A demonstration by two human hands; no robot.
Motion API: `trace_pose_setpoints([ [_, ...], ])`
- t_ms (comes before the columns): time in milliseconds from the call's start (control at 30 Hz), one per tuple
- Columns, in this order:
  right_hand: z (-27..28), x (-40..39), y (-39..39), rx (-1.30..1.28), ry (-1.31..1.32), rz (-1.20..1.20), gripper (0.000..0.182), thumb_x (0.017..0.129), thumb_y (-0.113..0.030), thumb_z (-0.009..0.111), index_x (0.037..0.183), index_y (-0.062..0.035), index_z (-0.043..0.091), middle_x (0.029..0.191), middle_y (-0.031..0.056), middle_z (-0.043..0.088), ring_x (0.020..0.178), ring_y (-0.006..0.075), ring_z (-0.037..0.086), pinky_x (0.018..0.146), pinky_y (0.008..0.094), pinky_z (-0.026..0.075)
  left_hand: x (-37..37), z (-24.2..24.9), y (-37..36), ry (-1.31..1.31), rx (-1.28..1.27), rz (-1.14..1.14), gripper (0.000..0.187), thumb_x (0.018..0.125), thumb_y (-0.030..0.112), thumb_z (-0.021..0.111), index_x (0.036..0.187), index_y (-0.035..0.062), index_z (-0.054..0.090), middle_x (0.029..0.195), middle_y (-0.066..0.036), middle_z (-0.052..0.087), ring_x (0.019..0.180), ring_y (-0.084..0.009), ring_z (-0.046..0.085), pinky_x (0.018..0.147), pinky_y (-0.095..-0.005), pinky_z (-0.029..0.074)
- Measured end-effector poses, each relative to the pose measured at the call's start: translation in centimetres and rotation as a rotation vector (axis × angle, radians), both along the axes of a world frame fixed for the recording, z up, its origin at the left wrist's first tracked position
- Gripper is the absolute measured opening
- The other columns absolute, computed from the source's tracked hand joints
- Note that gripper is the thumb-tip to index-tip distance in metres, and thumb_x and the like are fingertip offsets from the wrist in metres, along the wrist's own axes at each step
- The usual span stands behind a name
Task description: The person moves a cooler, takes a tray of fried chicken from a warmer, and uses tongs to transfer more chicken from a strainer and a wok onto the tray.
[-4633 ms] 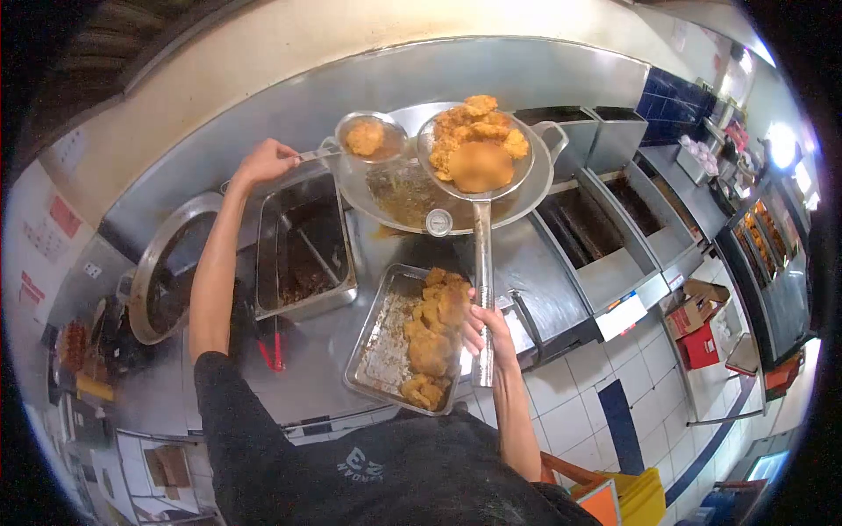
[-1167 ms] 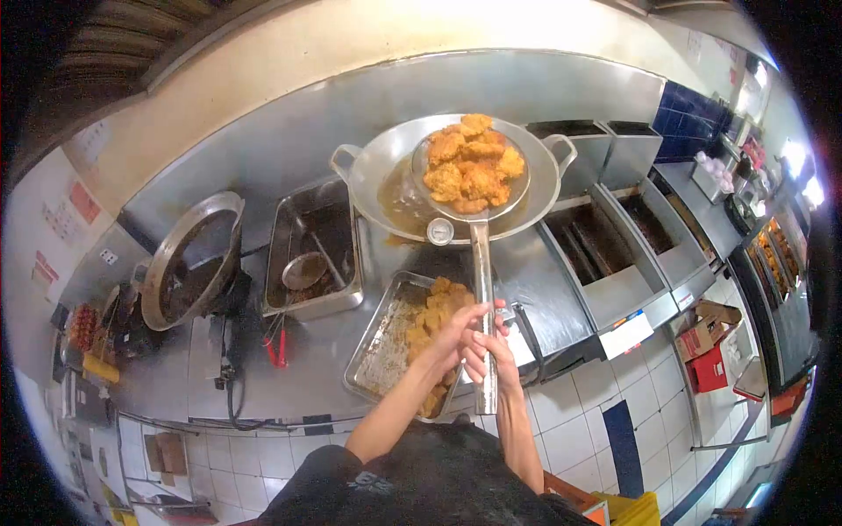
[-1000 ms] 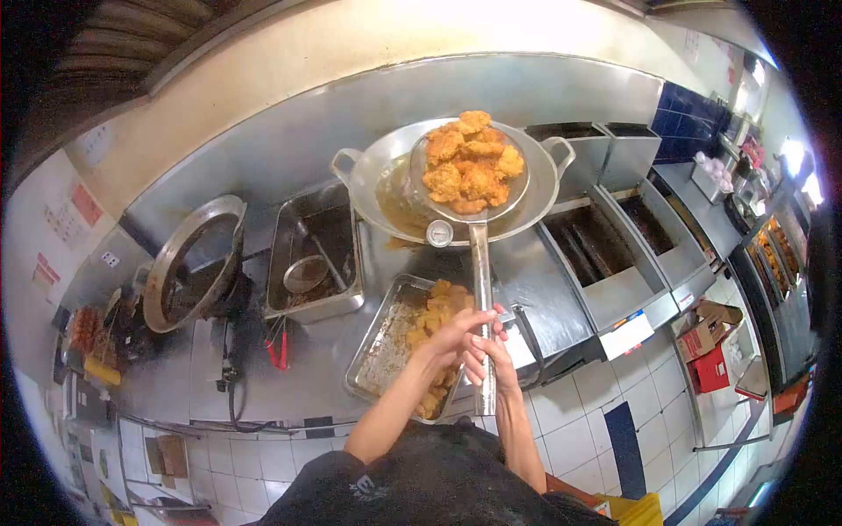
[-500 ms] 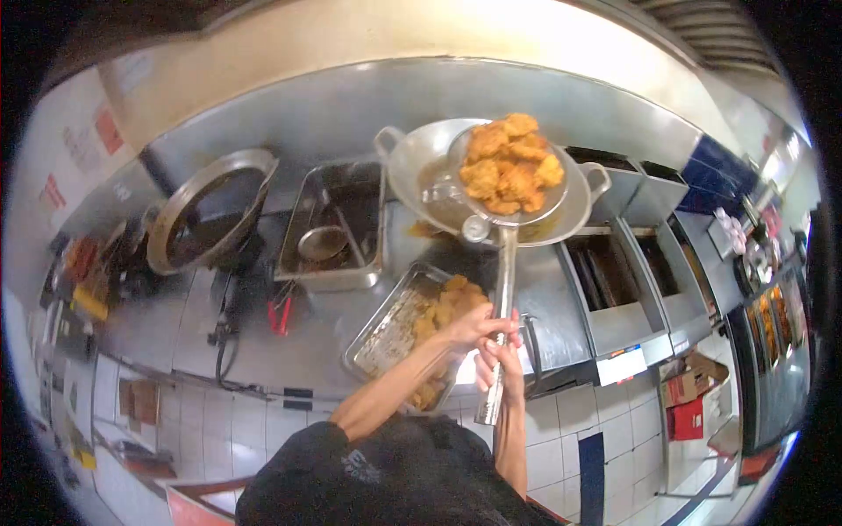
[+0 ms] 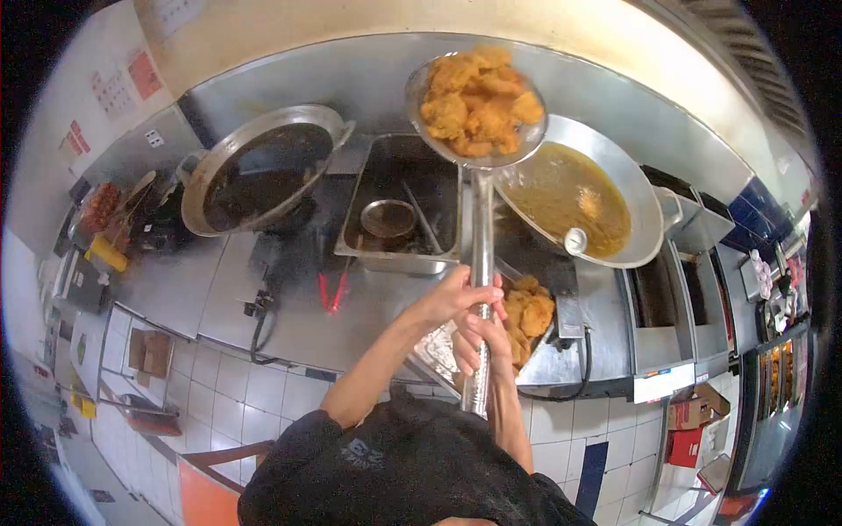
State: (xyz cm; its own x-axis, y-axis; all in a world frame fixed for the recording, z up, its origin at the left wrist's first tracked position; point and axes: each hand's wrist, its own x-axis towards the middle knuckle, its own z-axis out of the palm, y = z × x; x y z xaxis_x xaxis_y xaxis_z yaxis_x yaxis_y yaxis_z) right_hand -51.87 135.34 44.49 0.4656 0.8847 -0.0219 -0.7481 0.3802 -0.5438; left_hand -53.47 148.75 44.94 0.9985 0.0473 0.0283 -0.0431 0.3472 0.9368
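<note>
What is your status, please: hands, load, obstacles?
Left hand and right hand on strainer handle. Strainer raised, heaped with breaded fried pieces. Oil-filled wok at right; no obstruction seen.

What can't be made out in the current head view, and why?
All in the head view:
Number of fried pieces in the skimmer: blurred, upper ones cover others.
Middle of the tray: behind left hand, right hand and skimmer.
Reading on the round dial: too small.
</note>
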Motion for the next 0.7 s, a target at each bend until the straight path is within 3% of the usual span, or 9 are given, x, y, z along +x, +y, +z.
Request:
trace_pose_setpoints([
  [33,-0.1,-0.6,1.3,0.005,0.025,0.006,0.019,0.088,-0.014,0.056,0.093,-0.0071,0.039,0.060,0.0006,0.039,0.039,0.0115,0.041,0.033,0.0265,0.039,-0.9,0.0,1.2,0.042,0.019,0.041,0.025,0.087,0.019,0.061,0.100,0.0012,0.049,0.080,-0.010,0.062,0.078,-0.0171,0.064,0.068,-0.0283,0.051],
  [100,-1.1,-1.8,4.0,-0.006,0.063,0.008,0.059,0.085,-0.010,0.056,0.136,-0.0228,0.029,0.061,0.0011,0.039,0.036,0.0103,0.038,0.028,0.0219,0.034,-2.5,-0.4,3.6,0.080,0.047,0.079,0.025,0.087,0.020,0.062,0.098,0.0014,0.051,0.080,-0.009,0.062,0.078,-0.0171,0.063,0.068,-0.0286,0.051],
  [133,-1.1,-2.4,5.0,-0.033,0.113,0.031,0.073,0.085,-0.010,0.057,0.143,-0.0328,0.019,0.063,0.0017,0.040,0.037,0.0106,0.037,0.028,0.0224,0.034,-3.1,-1.3,5.0,0.116,0.047,0.092,0.025,0.087,0.022,0.062,0.097,0.0017,0.052,0.080,-0.009,0.062,0.078,-0.0170,0.063,0.069,-0.0287,0.051],
  [267,-3.9,-3.4,9.2,-0.021,0.121,0.080,0.071,0.087,-0.010,0.056,0.143,-0.0328,0.018,0.065,0.0004,0.040,0.038,0.0100,0.037,0.029,0.0226,0.034,-4.7,-5.1,9.2,0.205,0.026,0.151,0.028,0.086,0.023,0.064,0.100,0.0023,0.051,0.082,-0.009,0.062,0.079,-0.0172,0.063,0.070,-0.0293,0.052],
  [367,-5.5,-3.8,11.1,-0.028,0.122,0.063,0.053,0.088,-0.011,0.054,0.132,-0.0298,0.031,0.064,-0.0007,0.039,0.039,0.0089,0.037,0.030,0.0222,0.032,-4.9,-5.7,11.2,0.228,0.015,0.086,0.030,0.086,0.024,0.064,0.103,0.0024,0.050,0.084,-0.008,0.060,0.081,-0.0181,0.063,0.072,-0.0304,0.053],
  [433,-6.6,-3.8,12.0,-0.068,0.136,0.035,0.029,0.089,-0.013,0.053,0.111,-0.0248,0.038,0.064,-0.0014,0.039,0.039,0.0078,0.035,0.031,0.0221,0.031,-4.5,-7.3,12.2,0.216,-0.033,0.044,0.032,0.085,0.025,0.065,0.103,0.0024,0.050,0.084,-0.007,0.059,0.082,-0.0187,0.063,0.072,-0.0313,0.053],
  [467,-6.0,-3.8,12.3,-0.101,0.113,0.022,0.017,0.090,-0.013,0.053,0.092,-0.0189,0.038,0.064,-0.0020,0.039,0.040,0.0070,0.035,0.032,0.0221,0.031,-4.2,-8.0,12.5,0.217,-0.035,0.029,0.032,0.085,0.025,0.065,0.103,0.0024,0.050,0.084,-0.007,0.059,0.082,-0.0187,0.063,0.072,-0.0313,0.053],
  [567,-10.8,-2.3,12.9,-0.094,0.180,0.014,0.018,0.089,-0.014,0.056,0.096,-0.0110,0.040,0.064,-0.0008,0.040,0.041,0.0090,0.040,0.034,0.0247,0.036,-3.0,-10.8,13.1,0.227,-0.068,0.006,0.032,0.086,0.025,0.064,0.103,0.0025,0.051,0.084,-0.008,0.060,0.083,-0.0192,0.064,0.072,-0.0315,0.053],
  [700,-13.0,-2.1,14.0,-0.157,0.221,-0.026,0.026,0.090,-0.012,0.055,0.110,-0.0171,0.038,0.066,-0.0005,0.041,0.043,0.0090,0.042,0.036,0.0234,0.036,-2.1,-14.7,14.0,0.256,-0.116,-0.037,0.033,0.088,0.031,0.062,0.102,0.0024,0.053,0.089,-0.013,0.064,0.080,-0.0186,0.064,0.068,-0.0307,0.053],
])
